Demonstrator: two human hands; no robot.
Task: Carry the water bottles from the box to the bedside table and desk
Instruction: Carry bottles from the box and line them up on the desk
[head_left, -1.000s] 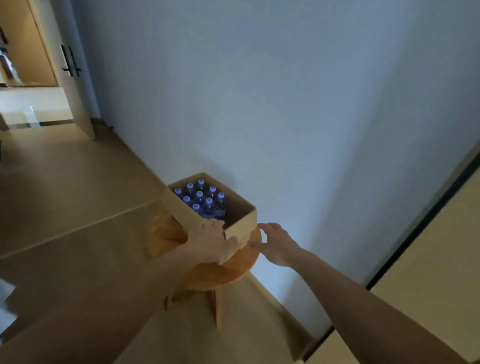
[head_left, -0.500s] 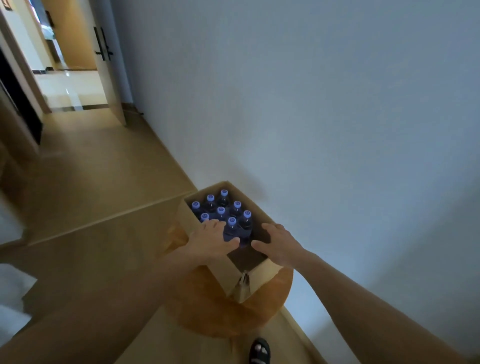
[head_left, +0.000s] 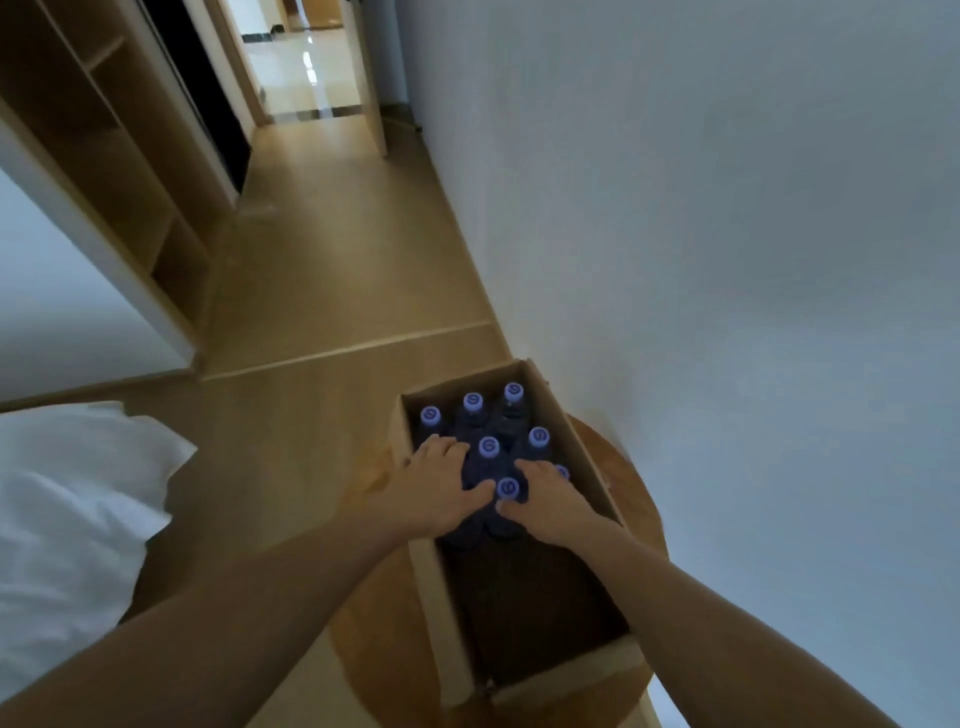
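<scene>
At lower centre, blue-capped water bottles (head_left: 489, 446) stand in the far end of the cardboard box (head_left: 434, 597) on a round wooden table (head_left: 639, 519). The left hand (head_left: 441, 483) and right hand (head_left: 550, 499) rest on them, fingers together and curved; whether they grip is unclear.

- Only one view: the head camera looks forward and steeply down, close above the box (head_left: 447, 623) on the round table (head_left: 374, 654).
- Its wide lens also takes in the floor (head_left: 332, 260) ahead.
</scene>
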